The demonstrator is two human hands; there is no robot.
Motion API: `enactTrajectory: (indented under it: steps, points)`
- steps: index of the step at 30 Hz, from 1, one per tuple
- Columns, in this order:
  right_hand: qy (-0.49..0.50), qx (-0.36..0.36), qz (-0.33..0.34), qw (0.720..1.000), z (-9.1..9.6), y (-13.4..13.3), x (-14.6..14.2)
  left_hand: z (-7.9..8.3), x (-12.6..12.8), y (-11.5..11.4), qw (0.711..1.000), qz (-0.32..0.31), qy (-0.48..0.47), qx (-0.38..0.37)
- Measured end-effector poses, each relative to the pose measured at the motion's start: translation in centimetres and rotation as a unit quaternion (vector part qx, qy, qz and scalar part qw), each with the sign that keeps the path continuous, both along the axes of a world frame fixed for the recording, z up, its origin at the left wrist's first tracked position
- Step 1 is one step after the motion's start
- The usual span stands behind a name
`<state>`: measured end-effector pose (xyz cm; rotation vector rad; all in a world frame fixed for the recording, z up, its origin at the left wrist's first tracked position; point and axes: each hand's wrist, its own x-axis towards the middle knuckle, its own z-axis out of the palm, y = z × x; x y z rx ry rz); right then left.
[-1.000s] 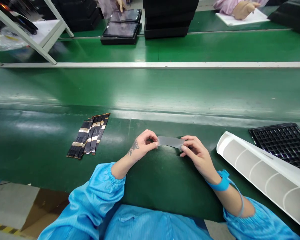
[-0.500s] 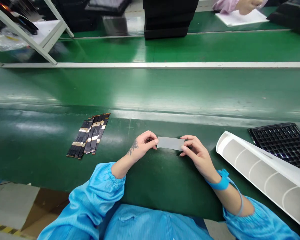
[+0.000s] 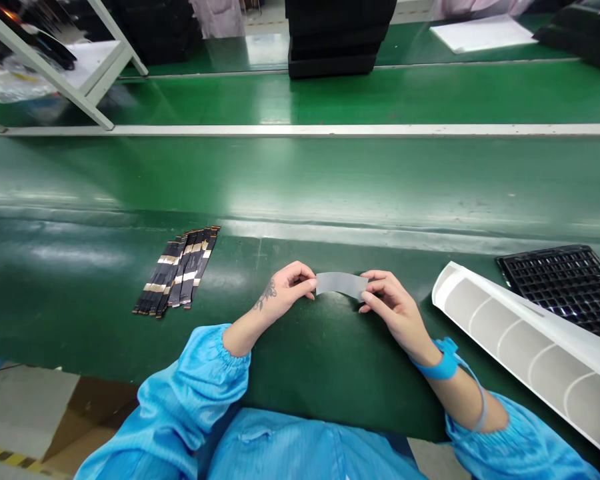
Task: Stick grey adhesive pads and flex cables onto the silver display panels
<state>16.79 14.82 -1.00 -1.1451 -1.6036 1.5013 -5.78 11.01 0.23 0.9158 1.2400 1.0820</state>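
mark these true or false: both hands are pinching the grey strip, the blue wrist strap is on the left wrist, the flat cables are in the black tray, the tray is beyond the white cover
1. The left hand and right hand both pinch the grey strip: true.
2. The blue wrist strap is on the left wrist: false, it is on the right wrist.
3. The flat cables are in the black tray: false, they lie on the green belt, left of the hands.
4. The tray is beyond the white cover: true.
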Motion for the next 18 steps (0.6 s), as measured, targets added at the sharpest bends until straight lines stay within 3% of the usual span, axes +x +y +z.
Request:
enactTrajectory:
  steps: [18]
  points:
    - [0.0, 0.022, 0.02, 1.0, -0.47, -0.02, 0.15, -0.52, -0.38, -0.09, 0.995, -0.086, 0.001, 0.05]
